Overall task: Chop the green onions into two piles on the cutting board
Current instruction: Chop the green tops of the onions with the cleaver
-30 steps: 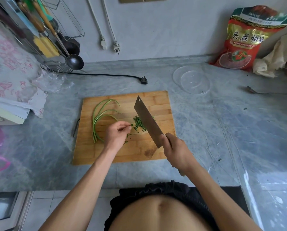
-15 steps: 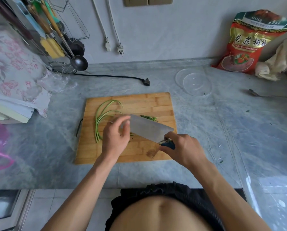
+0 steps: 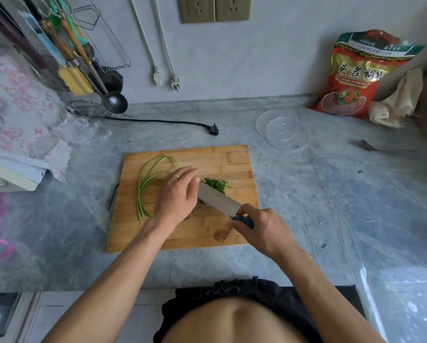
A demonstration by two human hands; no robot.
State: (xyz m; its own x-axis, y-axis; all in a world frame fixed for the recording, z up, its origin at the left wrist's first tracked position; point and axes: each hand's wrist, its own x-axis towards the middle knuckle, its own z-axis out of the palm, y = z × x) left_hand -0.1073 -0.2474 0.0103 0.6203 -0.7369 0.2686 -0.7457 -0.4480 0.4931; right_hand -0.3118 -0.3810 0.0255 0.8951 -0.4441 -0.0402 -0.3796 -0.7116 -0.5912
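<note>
Since half a second ago the cleaver [image 3: 216, 199] has tipped flatter and slid toward the far side of the cutting board [image 3: 182, 233], and the left hand [image 3: 176, 196] has come to rest over the blade's near-left part, its fingers [image 3: 191, 175] straight and laid on the steel. The right hand [image 3: 262, 230] grips the blue handle with its fingers curled round it.

Around the board, on the grey table [image 3: 306, 206]: a black power plug [image 3: 213, 129] and its cord lie beyond the board's far edge; a clear glass bowl [image 3: 283, 131] stands beyond its far right corner; a red snack bag [image 3: 356, 75] leans on the wall farther right, with a crumpled cloth [image 3: 397, 100] beside it; a spoon [image 3: 380, 147] lies well to the right of the board. A steel ladle [image 3: 114, 101] hangs from a rack beyond the board's far left corner.

The uncut green onions [image 3: 145, 184] are long, thin, curved stalks lying on the left half of the board, partly hidden by the left hand. A small heap of chopped green onion [image 3: 216, 184] sits just past the blade's far edge, near the middle of the board.

The bowl holds only a speck or two of green.
</note>
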